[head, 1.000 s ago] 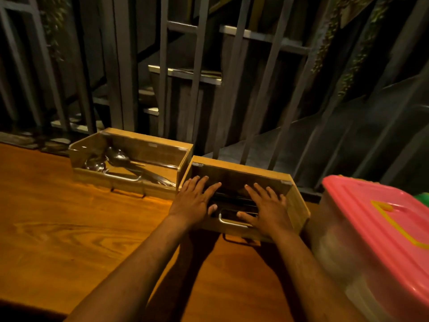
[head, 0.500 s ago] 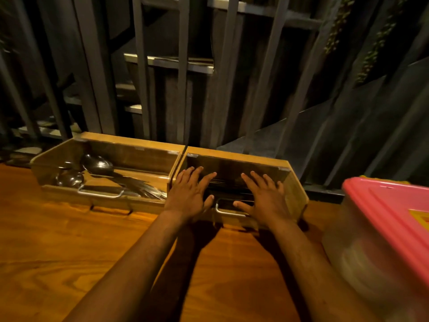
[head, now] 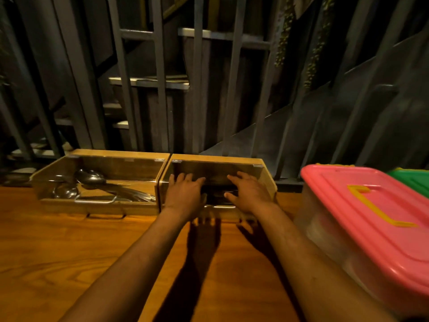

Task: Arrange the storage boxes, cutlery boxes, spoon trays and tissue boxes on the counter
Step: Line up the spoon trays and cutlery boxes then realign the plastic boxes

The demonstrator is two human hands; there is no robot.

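Observation:
Two wooden cutlery boxes stand side by side at the back edge of the wooden counter (head: pixel 69 252). The left box (head: pixel 120 162) holds several metal spoons and ladles (head: pixel 90 177) and has a metal handle on its front. Both my hands rest flat on the clear lid of the right box (head: pixel 218 159). My left hand (head: pixel 184 192) lies on its left half and my right hand (head: pixel 249 192) on its right half, fingers spread and pointing away from me. The two boxes touch along their sides.
A clear storage box with a pink lid (head: pixel 371 214) and a yellow handle stands at the right, close to the right cutlery box. A green lid (head: pixel 413 180) shows behind it. Grey metal bars (head: pixel 160 89) and stairs rise beyond the counter's back edge.
The right cutlery box has slid back and left under my hands until it lines up against the left box. My view has shifted right, which shows the green lid.

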